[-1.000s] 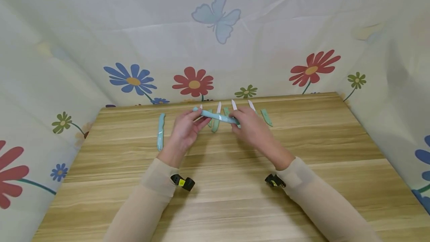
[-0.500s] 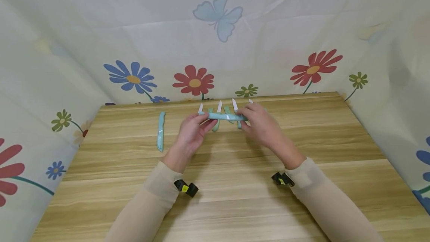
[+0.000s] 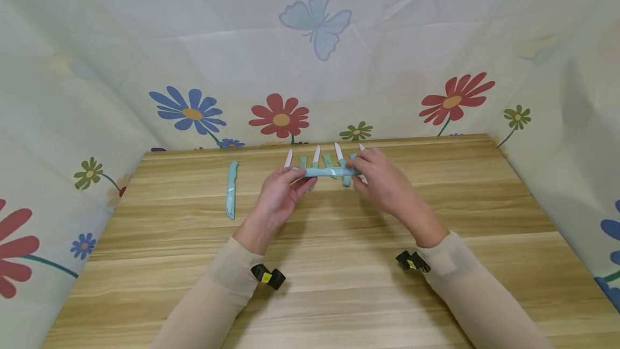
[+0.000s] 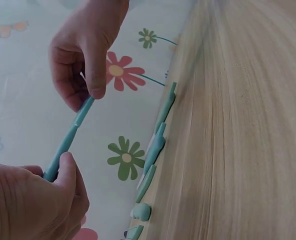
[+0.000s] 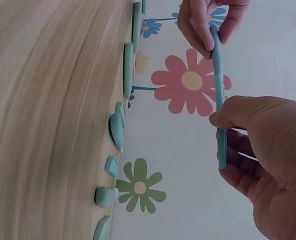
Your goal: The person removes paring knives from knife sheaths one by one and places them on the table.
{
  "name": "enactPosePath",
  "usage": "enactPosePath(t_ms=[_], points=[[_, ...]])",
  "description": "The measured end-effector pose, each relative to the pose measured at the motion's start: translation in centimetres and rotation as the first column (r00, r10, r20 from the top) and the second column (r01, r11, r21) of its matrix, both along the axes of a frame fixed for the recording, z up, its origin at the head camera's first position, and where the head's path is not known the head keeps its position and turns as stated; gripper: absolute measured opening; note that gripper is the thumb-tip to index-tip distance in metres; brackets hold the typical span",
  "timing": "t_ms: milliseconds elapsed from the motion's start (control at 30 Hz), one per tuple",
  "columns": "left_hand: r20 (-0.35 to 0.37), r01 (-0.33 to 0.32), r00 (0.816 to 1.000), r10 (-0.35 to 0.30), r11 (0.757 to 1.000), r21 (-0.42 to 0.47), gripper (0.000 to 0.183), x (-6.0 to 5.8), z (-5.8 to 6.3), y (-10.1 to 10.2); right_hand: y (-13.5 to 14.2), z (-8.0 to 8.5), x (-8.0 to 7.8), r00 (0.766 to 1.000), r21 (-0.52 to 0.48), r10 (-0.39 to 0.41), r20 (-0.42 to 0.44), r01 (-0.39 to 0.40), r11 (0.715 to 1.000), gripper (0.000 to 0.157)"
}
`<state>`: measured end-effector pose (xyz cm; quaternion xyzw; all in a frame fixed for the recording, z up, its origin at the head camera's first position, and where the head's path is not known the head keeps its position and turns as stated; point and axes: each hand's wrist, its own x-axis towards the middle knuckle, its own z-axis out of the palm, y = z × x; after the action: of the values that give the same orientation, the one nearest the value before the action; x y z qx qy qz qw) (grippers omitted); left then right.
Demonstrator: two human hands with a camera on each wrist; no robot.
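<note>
A light-blue paring knife in its sheath (image 3: 325,172) is held level in the air between both hands. My left hand (image 3: 280,194) pinches the handle end between thumb and fingers. The sheath end is gripped by my right hand (image 3: 389,185), whose thumb and fingertips show on it in the right wrist view. Behind the held knife, a row of bare knives with white blades (image 3: 317,153) lies on the table, with green and blue sheaths (image 3: 327,160) among them. The handles there are partly hidden by the hands and the held knife.
A second sheathed blue knife (image 3: 231,190) lies on the wooden table (image 3: 329,284) left of the hands. At the table's back edge stands a pale curtain (image 3: 387,69) with printed flowers and a butterfly. Each wrist wears a small black camera (image 3: 268,276).
Both hands have moved slightly right and carried the sheathed knife along. It was tilted down toward the right and is now nearly level. The knives on the table have not moved.
</note>
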<state>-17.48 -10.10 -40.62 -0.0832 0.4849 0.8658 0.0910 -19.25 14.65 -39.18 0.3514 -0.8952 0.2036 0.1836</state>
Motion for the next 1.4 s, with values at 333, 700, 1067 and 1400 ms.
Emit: enactPosePath(t_ms=[333,700,1067,1400], points=[[-0.033,0.011,0.999,-0.012,0.999,-0.042,0.02,0.2,0.1,0.0,0.5,0.1,-0.2,0.997,0.009,0.026,-0.071,-0.025,1.0,0.024],[-0.312,-0.136,0.946,-0.083,0.773,-0.619,0.032,-0.1,0.1,-0.6,0.6,0.2,-0.2,0.992,0.01,0.04,-0.119,-0.039,0.999,0.024],[-0.457,-0.626,0.687,-0.565,-0.141,-0.767,0.061,0.9,1.0,-0.2,0.3,0.2,0.0,0.985,0.008,0.047,-0.165,-0.047,0.999,0.026],[-0.455,-0.73,0.613,-0.646,-0.242,-0.639,0.055,1.5,0.7,0.6,-0.3,0.4,0.5,0.981,0.037,0.041,-0.188,-0.035,0.999,0.023]])
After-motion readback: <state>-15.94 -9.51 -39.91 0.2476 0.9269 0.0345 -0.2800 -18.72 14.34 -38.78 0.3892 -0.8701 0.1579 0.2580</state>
